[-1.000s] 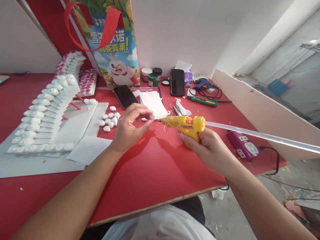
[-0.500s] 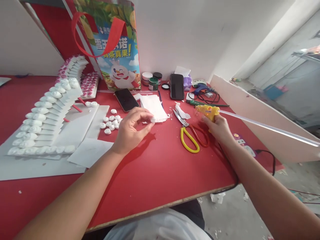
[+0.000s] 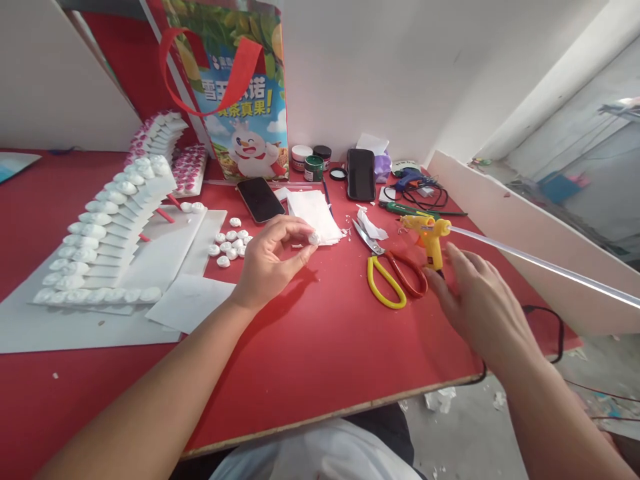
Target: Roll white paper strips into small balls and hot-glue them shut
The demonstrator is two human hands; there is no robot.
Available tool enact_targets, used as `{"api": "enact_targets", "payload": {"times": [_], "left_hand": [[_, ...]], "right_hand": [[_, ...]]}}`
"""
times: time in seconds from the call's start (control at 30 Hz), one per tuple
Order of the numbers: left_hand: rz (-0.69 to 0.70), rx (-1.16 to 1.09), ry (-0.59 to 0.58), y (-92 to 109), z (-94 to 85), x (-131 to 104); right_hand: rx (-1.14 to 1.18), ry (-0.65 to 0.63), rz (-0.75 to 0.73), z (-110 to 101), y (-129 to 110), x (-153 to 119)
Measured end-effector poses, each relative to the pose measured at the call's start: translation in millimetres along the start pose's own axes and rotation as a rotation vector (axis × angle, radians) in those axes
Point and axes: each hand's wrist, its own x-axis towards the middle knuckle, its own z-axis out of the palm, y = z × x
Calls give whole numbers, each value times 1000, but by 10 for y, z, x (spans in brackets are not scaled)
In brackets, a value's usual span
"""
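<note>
Left hand (image 3: 273, 260) mid-table, raised over the red table (image 3: 300, 353); thumb and fingertips pinch one small white rosette (image 3: 314, 237), held just in front of the near edge of a paper stack (image 3: 315, 212). Right hand (image 3: 475, 300) to the right, fingers spread and slack, gripping nothing; it is just beside the handle of a yellow glue gun (image 3: 429, 235); cannot tell whether the thumb touches it. Gun has its nozzle to the left, handle down; a long clear glue stick (image 3: 540, 262) runs from its rear to the right.

Scissors (image 3: 380, 252) lie between the hands, blades to the far left, yellow and red handles towards the near side; a crumpled paper scrap (image 3: 373, 227) beside the blades; green-handled tool (image 3: 410, 209) beyond the gun.

Left of the left hand, a loose cluster of rosettes (image 3: 231, 245) on the table; farther left, a curved stepped piece (image 3: 115, 217) edged with white rosettes, on white board (image 3: 30, 330); a loose sheet (image 3: 193, 301) at its near right.

Far side: printed bag (image 3: 245, 127) with red handles; jars (image 3: 313, 169) to its right; one phone (image 3: 260, 199) lies near the bag, another (image 3: 361, 175) right of the jars; blue gun (image 3: 413, 179) with looped cord at far right.
</note>
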Motion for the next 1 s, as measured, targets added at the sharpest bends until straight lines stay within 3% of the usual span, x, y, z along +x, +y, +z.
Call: {"api": "enact_targets", "payload": {"times": [0.07, 0.13, 0.27, 0.37, 0.5, 0.7, 1.0], "left_hand": [[-41, -33, 20, -1, 20, 1], [-93, -84, 49, -1, 39, 3], [-190, -175, 119, 18, 52, 11], [-212, -212, 182, 32, 35, 27], [-231, -206, 212, 36, 14, 51], [-242, -174, 207, 16, 17, 33], [-267, -190, 194, 4, 38, 25]], "right_hand": [[217, 56, -104, -119, -294, -88], [460, -28, -184, -112, -605, -17], [907, -202, -183, 224, -1077, 379], [1104, -238, -168, 506, -1248, 562], [1267, -228, -118, 690, -1302, 544], [1221, -160, -205, 773, -1277, 475], [611, 188, -592, 859, -1185, 430]]}}
